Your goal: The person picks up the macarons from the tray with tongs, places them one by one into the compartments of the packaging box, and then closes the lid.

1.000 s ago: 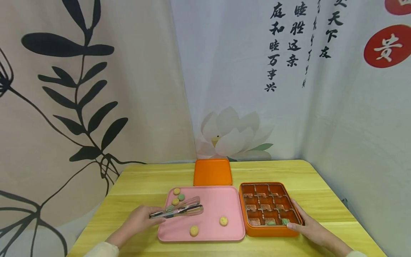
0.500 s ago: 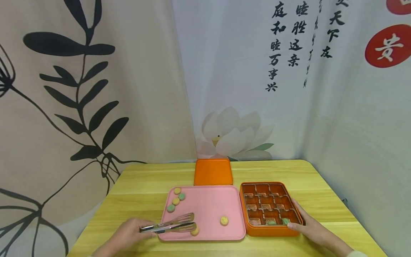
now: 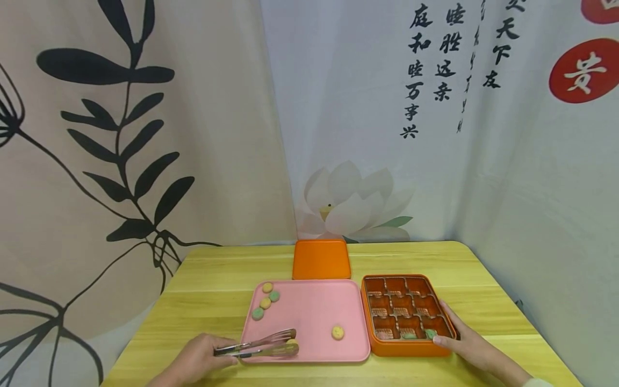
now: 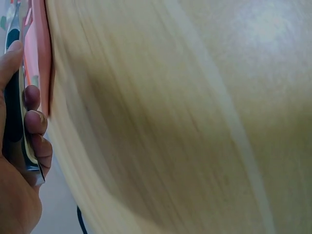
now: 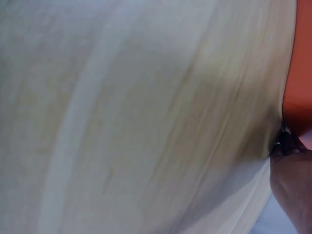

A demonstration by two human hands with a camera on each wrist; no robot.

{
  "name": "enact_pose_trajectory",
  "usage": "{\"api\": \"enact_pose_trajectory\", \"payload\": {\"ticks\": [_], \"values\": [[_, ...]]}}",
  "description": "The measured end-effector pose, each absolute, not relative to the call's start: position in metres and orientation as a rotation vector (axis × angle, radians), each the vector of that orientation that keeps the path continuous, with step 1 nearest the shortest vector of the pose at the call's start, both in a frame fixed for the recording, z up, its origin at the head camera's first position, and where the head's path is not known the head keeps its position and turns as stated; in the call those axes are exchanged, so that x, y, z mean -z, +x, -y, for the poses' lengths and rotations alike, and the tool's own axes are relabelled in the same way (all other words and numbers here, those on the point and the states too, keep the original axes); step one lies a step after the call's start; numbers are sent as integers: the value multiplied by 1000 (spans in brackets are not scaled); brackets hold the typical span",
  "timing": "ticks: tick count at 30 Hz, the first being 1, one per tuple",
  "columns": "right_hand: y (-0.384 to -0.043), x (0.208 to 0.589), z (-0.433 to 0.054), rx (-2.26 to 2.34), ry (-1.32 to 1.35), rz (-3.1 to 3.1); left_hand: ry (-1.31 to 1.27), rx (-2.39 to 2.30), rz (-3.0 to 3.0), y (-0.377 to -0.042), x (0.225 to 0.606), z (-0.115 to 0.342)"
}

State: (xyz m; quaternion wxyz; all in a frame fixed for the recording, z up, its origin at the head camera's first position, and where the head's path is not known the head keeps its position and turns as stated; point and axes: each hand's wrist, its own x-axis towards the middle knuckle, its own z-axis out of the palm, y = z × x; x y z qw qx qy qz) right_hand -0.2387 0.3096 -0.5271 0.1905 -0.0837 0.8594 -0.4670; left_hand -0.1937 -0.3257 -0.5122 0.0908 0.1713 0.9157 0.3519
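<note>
My left hand (image 3: 205, 355) grips a pair of metal tongs (image 3: 281, 350) over the near left part of the pink tray (image 3: 319, 306). In the left wrist view the fingers curl round the handle of the tongs (image 4: 13, 105). The tongs' ends are spread apart, and a yellow cookie (image 3: 292, 341) shows between them, partly hidden. Another yellow cookie (image 3: 337, 332) lies further right on the tray. My right hand (image 3: 466, 341) holds the right side of the orange box (image 3: 406, 350), its thumb at the near right corner. Two green cookies (image 3: 430, 334) sit in the box's near row.
Several yellow and green cookies (image 3: 265, 303) lie along the tray's left side. An orange lid (image 3: 321, 259) lies behind the tray. The box's divided insert (image 3: 400, 301) has several compartments. A patterned curtain (image 3: 348, 118) hangs behind the wooden table (image 3: 217, 269).
My left hand has brought the tongs left and toward the near edge, down to the near yellow cookie. Their ends have spread wider. The right hand has stayed on the box.
</note>
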Motion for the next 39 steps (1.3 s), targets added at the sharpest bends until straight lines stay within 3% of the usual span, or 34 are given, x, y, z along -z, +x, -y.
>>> {"api": "enact_pose_trajectory", "payload": {"ticks": [24, 39], "values": [[-237, 529, -310, 1323, -229, -2424, 543, -1030, -2871, -198, 513, 320], [-238, 527, -309, 1350, -253, -2405, 490, -1063, -2865, -221, 506, 292]]}}
